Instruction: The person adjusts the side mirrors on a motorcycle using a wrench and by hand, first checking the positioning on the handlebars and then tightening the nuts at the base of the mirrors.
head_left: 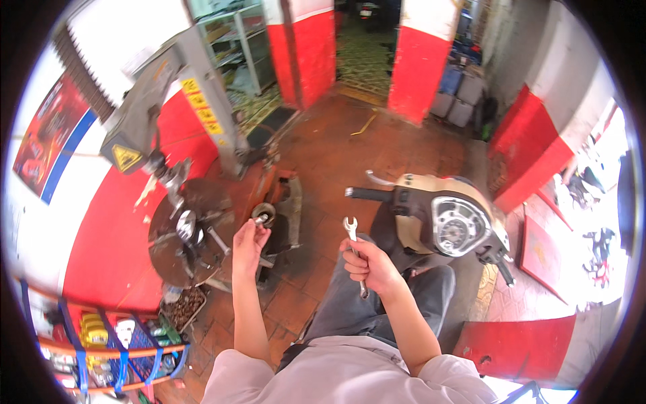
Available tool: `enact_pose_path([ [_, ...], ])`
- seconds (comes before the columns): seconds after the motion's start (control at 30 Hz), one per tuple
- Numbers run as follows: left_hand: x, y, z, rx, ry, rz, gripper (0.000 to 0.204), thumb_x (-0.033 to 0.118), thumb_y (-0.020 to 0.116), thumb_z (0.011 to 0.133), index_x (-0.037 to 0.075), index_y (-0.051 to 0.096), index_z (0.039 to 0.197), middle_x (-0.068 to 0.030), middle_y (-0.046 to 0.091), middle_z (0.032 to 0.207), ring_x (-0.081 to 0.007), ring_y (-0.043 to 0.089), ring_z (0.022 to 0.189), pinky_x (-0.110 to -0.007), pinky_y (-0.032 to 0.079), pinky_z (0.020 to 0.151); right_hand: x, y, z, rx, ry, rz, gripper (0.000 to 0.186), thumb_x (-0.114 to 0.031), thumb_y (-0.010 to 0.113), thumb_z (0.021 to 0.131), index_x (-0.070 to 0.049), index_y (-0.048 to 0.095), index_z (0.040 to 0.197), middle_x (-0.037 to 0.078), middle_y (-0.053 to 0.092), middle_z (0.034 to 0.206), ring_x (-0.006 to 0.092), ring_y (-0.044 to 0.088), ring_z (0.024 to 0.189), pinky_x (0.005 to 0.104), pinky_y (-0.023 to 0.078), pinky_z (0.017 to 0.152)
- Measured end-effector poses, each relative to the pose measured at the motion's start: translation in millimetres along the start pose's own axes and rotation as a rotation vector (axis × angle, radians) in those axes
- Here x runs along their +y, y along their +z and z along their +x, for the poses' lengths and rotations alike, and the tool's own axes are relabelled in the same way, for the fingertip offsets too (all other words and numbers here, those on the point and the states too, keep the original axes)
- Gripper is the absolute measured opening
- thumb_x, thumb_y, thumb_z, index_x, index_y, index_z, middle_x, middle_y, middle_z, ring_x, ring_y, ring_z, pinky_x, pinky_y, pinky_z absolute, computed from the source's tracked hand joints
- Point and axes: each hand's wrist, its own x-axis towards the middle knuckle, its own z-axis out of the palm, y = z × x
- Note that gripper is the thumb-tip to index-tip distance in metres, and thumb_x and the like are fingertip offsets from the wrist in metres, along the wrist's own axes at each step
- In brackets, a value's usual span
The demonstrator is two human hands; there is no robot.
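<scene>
My right hand is closed around the shaft of a silver combination wrench. Its open-ended jaw points up and away from me, and the other end shows below my fist. My left hand is raised to the left, thumb and fingers pinched on a small shiny metal piece whose exact kind I cannot make out. Beyond that hand is an orange-red metal machine part with a round ring. A tire changer's round turntable lies just left of my left hand.
A beige and brown scooter stands at my right, handlebars toward me. The tire changer's grey column rises at the left. A rack with bottles is at lower left, beside a tray of small parts. Red-and-white pillars flank a doorway.
</scene>
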Motion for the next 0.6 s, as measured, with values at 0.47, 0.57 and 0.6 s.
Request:
enact_pose_path([
  [0.47, -177.6, 450.9, -45.6, -1.126, 0.469, 0.694, 0.021, 0.009, 0.048, 0.103, -0.003, 0.066, 0.104, -0.0117, 0.069, 0.098, -0.0182, 0.067, 0.091, -0.03, 0.052, 0.083, -93.8, -130.4, -232.6, 0.626, -0.786, 0.277, 0.034, -0.028, 0.049, 0.101, -0.017, 0.042, 0.07, -0.008, 0.029, 0.056, 0.0055, 0.025, 0.047, 0.0247, 0.018, 0.045],
  [0.57, -219.9, 513.4, -70.3, -1.271, 0.629, 0.738, 0.015, 0.007, 0.055, 0.098, -0.002, 0.067, 0.099, -0.0159, 0.067, 0.093, -0.0302, 0.066, 0.085, -0.036, 0.05, 0.076, -88.2, -147.4, -260.9, 0.687, -0.876, 0.33, 0.034, -0.029, 0.049, 0.1, -0.017, 0.041, 0.07, -0.008, 0.028, 0.056, 0.0057, 0.025, 0.048, 0.0246, 0.019, 0.045],
  [0.6, -233.4, 526.5, -75.3, -1.307, 0.644, 0.725, 0.013, 0.007, 0.057, 0.096, -0.002, 0.067, 0.097, -0.0168, 0.066, 0.092, -0.0335, 0.065, 0.085, -0.038, 0.05, 0.075, -87.0, -148.5, -265.5, 0.694, -0.88, 0.345, 0.034, -0.029, 0.05, 0.1, -0.016, 0.04, 0.07, -0.008, 0.028, 0.056, 0.0058, 0.025, 0.048, 0.0247, 0.019, 0.045],
])
